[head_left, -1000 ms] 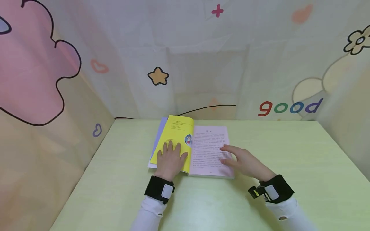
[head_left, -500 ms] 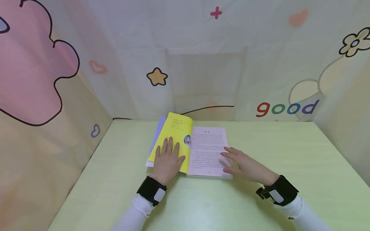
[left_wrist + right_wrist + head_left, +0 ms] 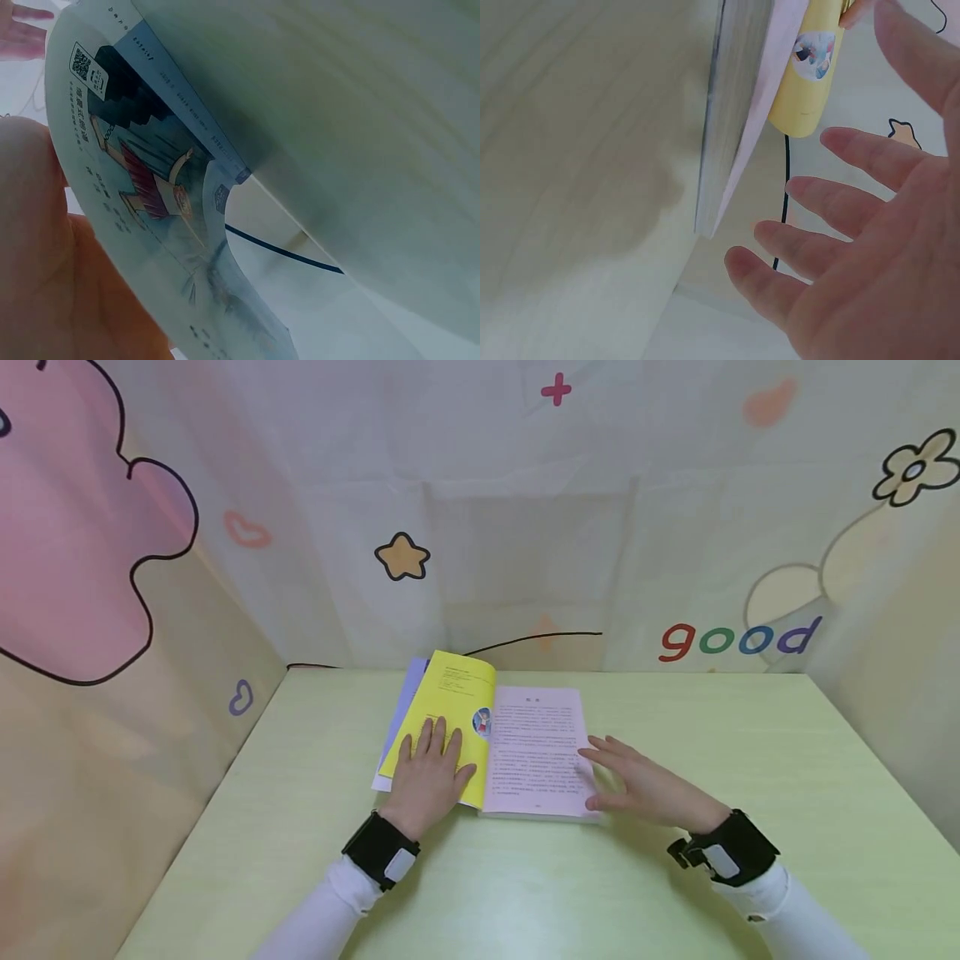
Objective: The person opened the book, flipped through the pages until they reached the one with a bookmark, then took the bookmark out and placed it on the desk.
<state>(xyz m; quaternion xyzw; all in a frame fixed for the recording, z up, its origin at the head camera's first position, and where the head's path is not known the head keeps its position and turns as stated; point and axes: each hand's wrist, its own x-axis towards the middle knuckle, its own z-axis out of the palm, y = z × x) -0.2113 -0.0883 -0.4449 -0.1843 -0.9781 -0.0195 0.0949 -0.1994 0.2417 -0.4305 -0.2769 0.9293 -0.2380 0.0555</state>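
An open book (image 3: 534,747) lies on the table, a pale pink printed page on its right side. Its yellow leaf (image 3: 463,681) is turned to the left, over a purple-edged cover flap (image 3: 401,706). My left hand (image 3: 426,781) rests on the yellow leaf with fingers spread. In the left wrist view the curved outer cover (image 3: 150,165), printed with a picture, bows up off the table beside that hand. Next to the book's right edge is my right hand (image 3: 648,789), fingers spread and holding nothing; in the right wrist view its fingertips (image 3: 840,139) are apart from the pages.
The pale green tabletop (image 3: 517,893) reaches to a printed cloth backdrop (image 3: 525,543) behind the book and at both sides. Black straps with small devices, such as the left wristband (image 3: 381,850), circle both wrists.
My left hand has shifted slightly left on the yellow leaf, its forearm swinging outward to the left. My right hand has drawn back a little to the right from the pink page.
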